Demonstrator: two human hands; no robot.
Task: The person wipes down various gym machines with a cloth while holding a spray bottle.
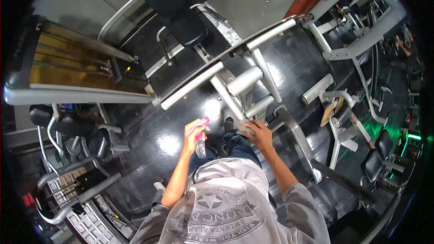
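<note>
My left hand (pixel 195 132) is closed around a clear spray bottle (pixel 200 147) with a pink top, held in front of my waist. The bottle's body hangs below the fingers. My right hand (pixel 257 134) is closed on a greyish cloth (pixel 244 129), beside the metal frame of a gym machine (pixel 230 97). The cloth hangs at the fingertips, close to the machine's silver tubes; whether it touches them I cannot tell.
A black padded seat (pixel 190 29) stands beyond the machine. To the left is a weight-stack machine (pixel 86 92); more machines (pixel 341 122) stand on the right. A curved grey bar (pixel 298 138) rises near my right arm. Glossy black floor (pixel 158 131) lies below.
</note>
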